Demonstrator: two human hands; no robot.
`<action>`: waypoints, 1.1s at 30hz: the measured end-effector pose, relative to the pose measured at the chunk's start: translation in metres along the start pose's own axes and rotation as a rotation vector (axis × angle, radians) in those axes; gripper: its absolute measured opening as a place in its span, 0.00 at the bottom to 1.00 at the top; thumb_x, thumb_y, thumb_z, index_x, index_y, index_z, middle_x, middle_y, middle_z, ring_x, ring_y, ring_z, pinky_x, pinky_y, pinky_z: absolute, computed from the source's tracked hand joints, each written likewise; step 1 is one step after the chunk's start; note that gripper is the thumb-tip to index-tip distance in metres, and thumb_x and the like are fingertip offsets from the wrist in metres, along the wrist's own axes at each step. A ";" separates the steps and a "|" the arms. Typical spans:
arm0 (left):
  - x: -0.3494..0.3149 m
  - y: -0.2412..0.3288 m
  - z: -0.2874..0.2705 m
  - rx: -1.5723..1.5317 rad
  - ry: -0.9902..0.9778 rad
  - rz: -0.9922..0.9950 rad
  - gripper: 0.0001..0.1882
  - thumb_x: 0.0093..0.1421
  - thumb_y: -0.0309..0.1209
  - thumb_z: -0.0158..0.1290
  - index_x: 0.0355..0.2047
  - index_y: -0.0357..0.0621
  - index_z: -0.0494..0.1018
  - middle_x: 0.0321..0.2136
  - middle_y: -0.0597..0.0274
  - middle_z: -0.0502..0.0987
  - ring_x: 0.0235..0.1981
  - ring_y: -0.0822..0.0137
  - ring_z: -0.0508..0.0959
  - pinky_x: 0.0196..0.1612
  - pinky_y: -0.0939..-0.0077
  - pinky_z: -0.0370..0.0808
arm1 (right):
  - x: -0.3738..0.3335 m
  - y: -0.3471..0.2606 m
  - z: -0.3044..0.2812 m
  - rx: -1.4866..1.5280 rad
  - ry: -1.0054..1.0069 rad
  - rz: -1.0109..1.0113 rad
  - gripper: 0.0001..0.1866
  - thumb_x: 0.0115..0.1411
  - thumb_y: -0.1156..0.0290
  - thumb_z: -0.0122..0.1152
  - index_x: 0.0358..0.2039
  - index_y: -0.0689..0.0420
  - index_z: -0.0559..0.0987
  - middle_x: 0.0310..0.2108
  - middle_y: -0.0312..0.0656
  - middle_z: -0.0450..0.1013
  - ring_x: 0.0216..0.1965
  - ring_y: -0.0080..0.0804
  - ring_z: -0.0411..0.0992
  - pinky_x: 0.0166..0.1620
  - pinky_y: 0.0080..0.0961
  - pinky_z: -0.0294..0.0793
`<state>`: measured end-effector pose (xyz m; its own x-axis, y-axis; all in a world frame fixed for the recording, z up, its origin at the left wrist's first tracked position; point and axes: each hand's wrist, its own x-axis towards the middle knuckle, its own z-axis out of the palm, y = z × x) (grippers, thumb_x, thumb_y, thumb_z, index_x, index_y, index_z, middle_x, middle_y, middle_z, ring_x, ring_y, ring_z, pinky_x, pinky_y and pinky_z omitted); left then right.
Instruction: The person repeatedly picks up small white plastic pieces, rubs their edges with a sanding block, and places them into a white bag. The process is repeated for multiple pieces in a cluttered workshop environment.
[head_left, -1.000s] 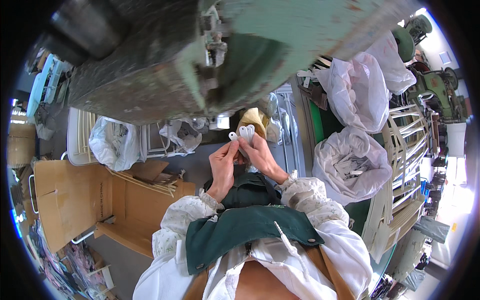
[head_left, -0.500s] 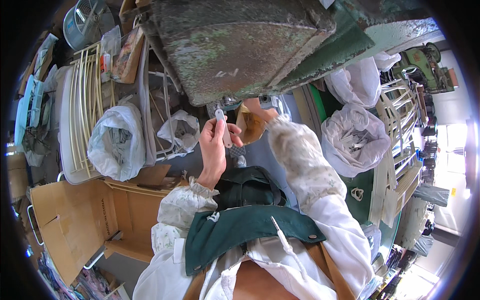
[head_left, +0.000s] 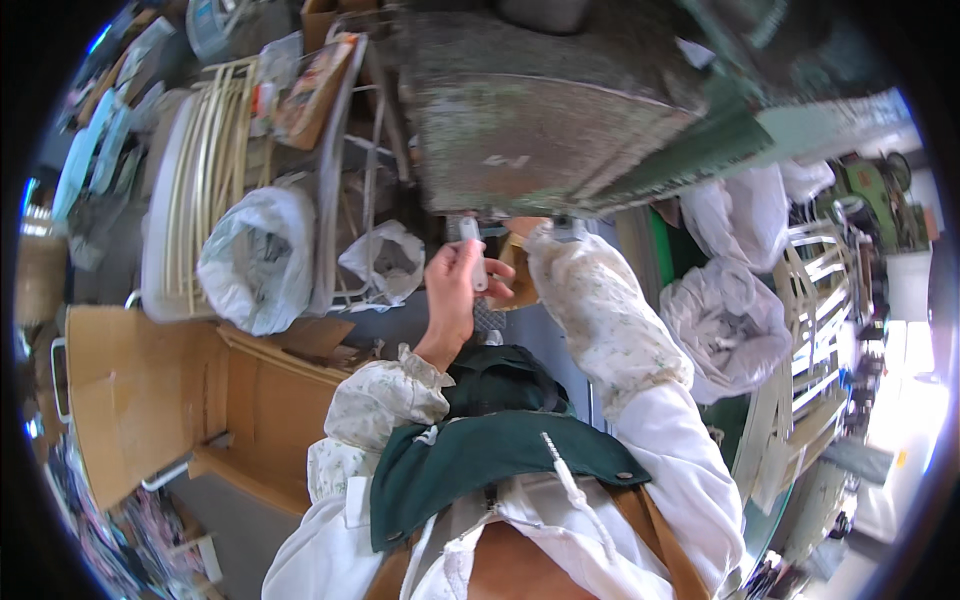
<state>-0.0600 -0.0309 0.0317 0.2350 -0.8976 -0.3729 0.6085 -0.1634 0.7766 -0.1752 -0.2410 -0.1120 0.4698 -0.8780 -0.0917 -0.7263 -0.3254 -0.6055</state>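
Observation:
My left hand [head_left: 452, 290] pinches a flat pale grey strip [head_left: 478, 268] with rounded ends between thumb and fingers. It holds the strip upright, just under the near edge of a big worn green machine [head_left: 560, 130]. My right hand [head_left: 524, 227] reaches beneath that same edge. Its fingers are hidden there, so what they touch cannot be seen. A yellow-brown piece [head_left: 520, 285] lies below and between the two hands, partly covered by the right sleeve. Floral cuffed sleeves cover both forearms.
White sacks of small pale pieces stand left [head_left: 258, 265] and right [head_left: 725, 325], with a smaller white bag [head_left: 385, 262] nearer the machine. An open cardboard box [head_left: 140, 400] sits at lower left. Bundled long strips lean at left [head_left: 215, 190] and right [head_left: 815, 330].
The view has shifted, so the surroundings sit differently in it. My left hand has brought the strip closer to the machine's edge; my right hand has gone further underneath.

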 end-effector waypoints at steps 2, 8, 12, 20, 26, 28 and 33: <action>-0.005 -0.012 -0.025 0.101 -0.008 0.020 0.18 0.66 0.42 0.43 0.39 0.36 0.68 0.31 0.46 0.79 0.23 0.59 0.80 0.29 0.70 0.78 | -0.001 0.002 -0.002 0.027 -0.011 -0.006 0.12 0.50 0.71 0.60 0.34 0.63 0.74 0.33 0.49 0.72 0.35 0.48 0.69 0.39 0.36 0.69; 0.049 0.029 -0.315 1.180 0.921 0.846 0.07 0.57 0.23 0.50 0.36 0.37 0.74 0.27 0.54 0.77 0.28 0.58 0.76 0.34 0.70 0.72 | -0.025 0.002 -0.006 0.091 -0.036 0.020 0.11 0.52 0.71 0.59 0.34 0.63 0.74 0.33 0.48 0.72 0.36 0.45 0.69 0.40 0.35 0.69; 0.059 -0.030 -0.372 1.536 0.840 0.500 0.07 0.53 0.25 0.51 0.31 0.37 0.76 0.28 0.44 0.76 0.32 0.44 0.75 0.39 0.55 0.71 | -0.029 0.010 -0.019 0.146 -0.060 0.067 0.10 0.52 0.71 0.59 0.35 0.62 0.74 0.34 0.47 0.72 0.36 0.43 0.69 0.40 0.34 0.69; 0.069 0.035 -0.435 1.596 0.955 0.472 0.16 0.53 0.34 0.54 0.38 0.35 0.75 0.43 0.41 0.73 0.44 0.44 0.73 0.45 0.57 0.70 | -0.041 0.001 -0.031 0.377 -0.047 0.149 0.09 0.54 0.72 0.57 0.35 0.61 0.74 0.35 0.44 0.72 0.36 0.40 0.68 0.40 0.32 0.69; 0.138 0.058 -0.469 1.959 0.558 -0.479 0.33 0.49 0.54 0.58 0.45 0.38 0.74 0.50 0.42 0.70 0.52 0.48 0.71 0.55 0.62 0.68 | -0.049 -0.009 -0.047 0.577 0.014 0.188 0.08 0.56 0.72 0.57 0.35 0.61 0.74 0.35 0.43 0.72 0.37 0.37 0.68 0.41 0.30 0.69; 0.157 0.045 -0.479 1.988 0.333 -0.504 0.31 0.48 0.51 0.59 0.46 0.41 0.74 0.51 0.45 0.71 0.51 0.51 0.72 0.54 0.61 0.69 | -0.055 -0.010 -0.055 0.619 0.046 0.210 0.08 0.56 0.72 0.56 0.35 0.61 0.74 0.36 0.42 0.72 0.37 0.36 0.68 0.41 0.30 0.69; 0.161 0.041 -0.565 2.218 0.254 -0.320 0.22 0.52 0.37 0.56 0.46 0.44 0.74 0.49 0.49 0.73 0.49 0.53 0.75 0.51 0.60 0.72 | -0.081 -0.047 -0.065 0.783 0.035 0.242 0.07 0.57 0.72 0.56 0.36 0.60 0.74 0.36 0.41 0.72 0.37 0.34 0.68 0.41 0.28 0.69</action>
<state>0.4309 0.0489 -0.2834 0.5044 -0.7322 -0.4577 -0.8615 -0.4625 -0.2095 -0.2118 -0.1777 -0.0247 0.3195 -0.9073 -0.2734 -0.2386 0.2022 -0.9498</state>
